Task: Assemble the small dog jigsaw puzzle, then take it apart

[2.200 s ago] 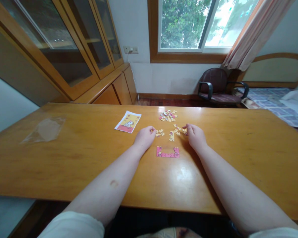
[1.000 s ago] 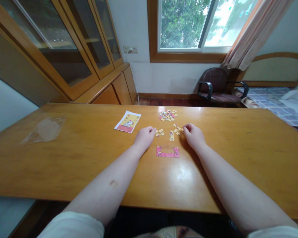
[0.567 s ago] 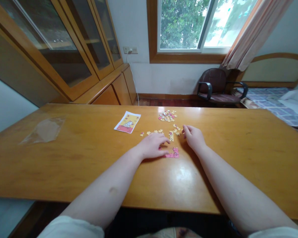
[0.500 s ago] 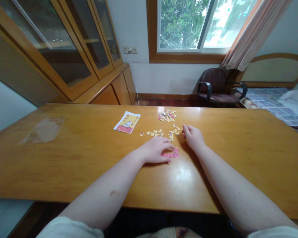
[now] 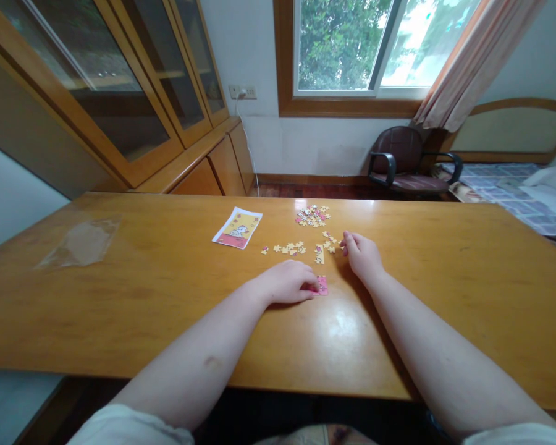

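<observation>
My left hand [image 5: 291,281] rests on the table with its fingers curled and closed over a joined pink jigsaw section [image 5: 322,285]. Only the right end of that section shows; the fingers cover the rest. My right hand [image 5: 362,253] is closed in a pinch, with a yellow puzzle piece at its fingertips, largely hidden. Just left of it lie loose yellow pieces [image 5: 328,246] and a small joined yellow strip [image 5: 320,254]. Beyond my left hand, several yellow pieces [image 5: 290,248] form a loose row, with a single piece [image 5: 264,250] at its left.
A mixed heap of puzzle pieces [image 5: 312,216] lies toward the far edge of the wooden table [image 5: 167,296]. A printed picture card [image 5: 238,228] is left of the pieces. A clear plastic bag [image 5: 81,243] lies at the far left. An armchair [image 5: 408,161] stands beyond the table.
My left hand's fingers have drawn in from spread to curled, and the pink section has shifted slightly left. My right hand has barely moved.
</observation>
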Demonstrator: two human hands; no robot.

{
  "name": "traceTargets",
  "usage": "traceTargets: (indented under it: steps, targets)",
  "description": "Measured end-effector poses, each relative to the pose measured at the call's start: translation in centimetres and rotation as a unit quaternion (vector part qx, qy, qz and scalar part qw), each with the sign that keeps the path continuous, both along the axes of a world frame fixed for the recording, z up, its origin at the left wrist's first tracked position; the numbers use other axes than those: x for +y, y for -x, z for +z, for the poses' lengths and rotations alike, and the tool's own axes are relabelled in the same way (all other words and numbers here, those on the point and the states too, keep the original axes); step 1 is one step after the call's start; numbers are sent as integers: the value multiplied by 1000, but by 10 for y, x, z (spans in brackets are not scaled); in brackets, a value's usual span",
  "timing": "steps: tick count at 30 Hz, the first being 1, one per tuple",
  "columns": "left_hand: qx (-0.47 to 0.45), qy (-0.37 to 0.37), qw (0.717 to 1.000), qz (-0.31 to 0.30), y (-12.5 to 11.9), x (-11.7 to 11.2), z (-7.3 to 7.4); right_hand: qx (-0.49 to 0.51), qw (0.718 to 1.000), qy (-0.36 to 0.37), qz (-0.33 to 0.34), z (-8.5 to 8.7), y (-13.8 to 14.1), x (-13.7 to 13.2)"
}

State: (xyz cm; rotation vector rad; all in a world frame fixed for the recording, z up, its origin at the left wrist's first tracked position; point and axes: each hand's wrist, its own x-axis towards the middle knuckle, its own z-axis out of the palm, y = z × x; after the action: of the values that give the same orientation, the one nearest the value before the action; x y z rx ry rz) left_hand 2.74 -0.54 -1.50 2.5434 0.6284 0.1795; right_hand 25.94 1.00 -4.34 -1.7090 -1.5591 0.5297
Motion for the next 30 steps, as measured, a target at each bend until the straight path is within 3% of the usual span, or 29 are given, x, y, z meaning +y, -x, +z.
traceTargets:
  steps: [12, 17, 23, 25, 30]
  targets:
    - [-27, 53, 998, 25, 4, 2, 3, 1, 1000, -6, 7, -1, 0, 1]
    - [-27, 35, 993, 111, 3, 6, -1, 4, 1000, 0, 9, -2, 0, 2]
    - [-15, -26, 940, 340, 11, 20, -6, 3, 1000, 0, 8, 0, 2, 1]
    - [-19, -39, 932, 361, 14, 23, -7, 2, 1000, -1, 9, -1, 2, 0]
    - [-3, -60, 937, 345, 15, 27, -11, 0, 1000, 0, 19, 0, 4, -1]
